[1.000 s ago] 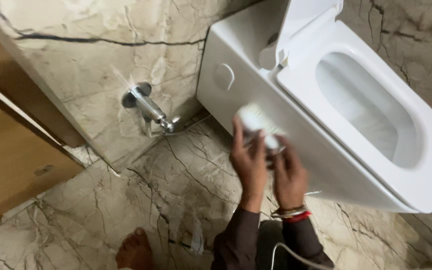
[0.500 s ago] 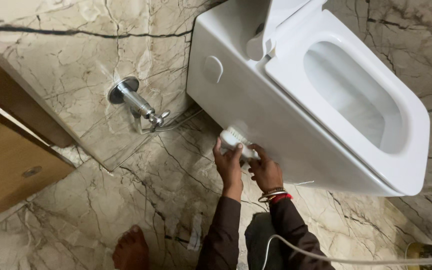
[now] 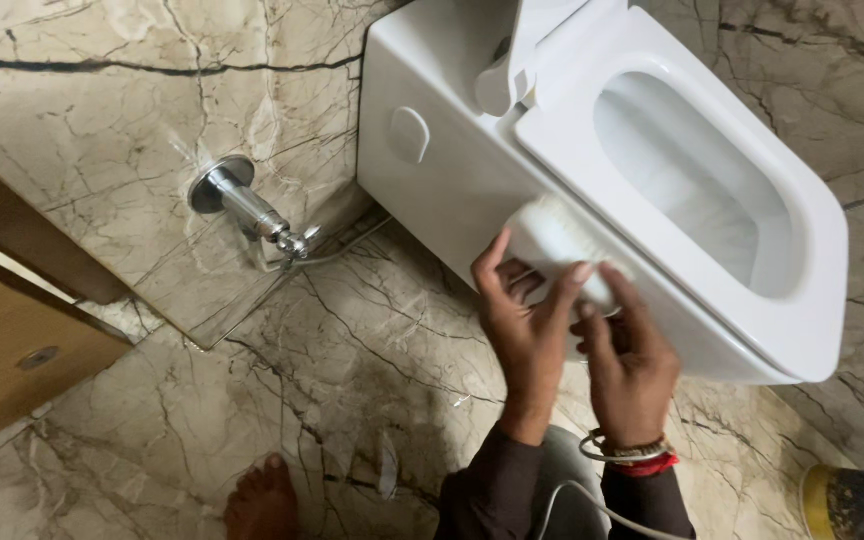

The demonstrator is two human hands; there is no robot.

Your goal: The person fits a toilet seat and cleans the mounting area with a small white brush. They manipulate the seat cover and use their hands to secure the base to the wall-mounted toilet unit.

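Marble floor [image 3: 252, 400] and wall surround white toilet [image 3: 452, 170]; both hands, left [image 3: 522, 330] and right [image 3: 627, 365], grip white brush [image 3: 552, 240] against its side, long axis slanting up-left.

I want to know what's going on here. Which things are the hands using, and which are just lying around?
In use:
left hand
right hand
white brush, held by both hands
toilet, whose side the brush is against

Just there:
metal tap on the wall
bare foot
wooden door
yellow-rimmed container
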